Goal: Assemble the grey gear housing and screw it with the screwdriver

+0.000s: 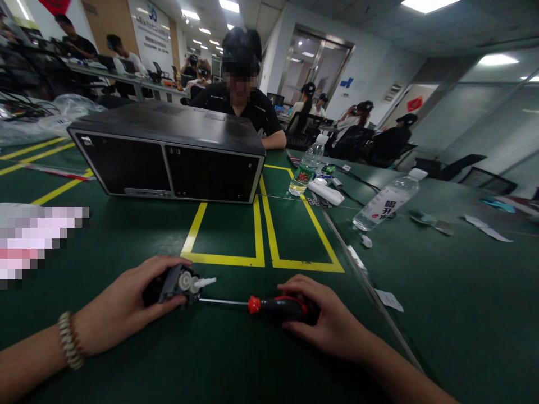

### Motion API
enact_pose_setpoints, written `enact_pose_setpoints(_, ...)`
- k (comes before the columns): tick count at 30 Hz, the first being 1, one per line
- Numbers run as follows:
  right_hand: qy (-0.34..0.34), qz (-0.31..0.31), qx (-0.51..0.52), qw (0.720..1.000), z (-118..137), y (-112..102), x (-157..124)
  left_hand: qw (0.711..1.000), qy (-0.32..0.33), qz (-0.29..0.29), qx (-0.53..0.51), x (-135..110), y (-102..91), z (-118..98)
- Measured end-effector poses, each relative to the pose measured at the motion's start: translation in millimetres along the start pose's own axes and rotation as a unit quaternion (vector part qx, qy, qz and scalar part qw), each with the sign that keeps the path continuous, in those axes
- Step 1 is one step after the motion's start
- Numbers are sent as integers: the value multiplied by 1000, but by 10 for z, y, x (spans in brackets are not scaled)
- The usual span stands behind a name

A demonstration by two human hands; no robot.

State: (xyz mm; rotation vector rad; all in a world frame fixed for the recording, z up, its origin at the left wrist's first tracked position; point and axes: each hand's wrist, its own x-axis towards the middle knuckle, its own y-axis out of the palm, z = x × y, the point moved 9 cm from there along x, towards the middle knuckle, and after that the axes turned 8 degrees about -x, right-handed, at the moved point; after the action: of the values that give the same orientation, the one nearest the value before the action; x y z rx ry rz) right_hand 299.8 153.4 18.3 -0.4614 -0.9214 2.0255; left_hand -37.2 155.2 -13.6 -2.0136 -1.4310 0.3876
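My left hand [143, 294] grips a small dark grey mechanical part [173, 285] between thumb and fingers. White gears [186, 281] show on its right face, and a white pin-like piece [206, 282] sticks out to the right. In my right hand [322, 314] is a screwdriver [278, 306] with a black and red handle, lying level just above or on the green table. Its metal shaft points left, and the tip meets the lower right side of the grey part. Whether the tip sits in a screw cannot be made out.
A black computer case [168, 151] lies beyond my hands, with a person [240, 95] seated behind it. Two water bottles [309, 163] [389, 199] stand to the right near cables and a white device [326, 192]. Yellow tape [223, 258] marks the green table [227, 359]. Paper scraps [389, 300] lie at right.
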Motion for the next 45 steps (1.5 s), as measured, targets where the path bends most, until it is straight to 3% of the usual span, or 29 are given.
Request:
enact_pose_setpoints(3,-1,-6,4,1000,-9,-48,-8,1000,7,-7,-3,8,-16,-38)
enact_pose_setpoints(12,81,-60,116,988,-256,-160,-53,1000,15,-5,3,-1,-7,-59)
enact_pose_setpoints(24,61,-45,75,994,-111,-163,-14,1000,24,-16,3,13,-41,-131)
enact_pose_setpoints(30,103,-62,69,990,-264,-89,-93,999,19,-27,9,10,-63,-131)
enact_pose_setpoints(38,104,18,68,992,-228,-64,-200,1000,4,-11,10,28,-64,-177)
enact_pose_setpoints(45,117,-36,137,983,-324,-78,-85,1000,12,-18,18,8,-69,-162)
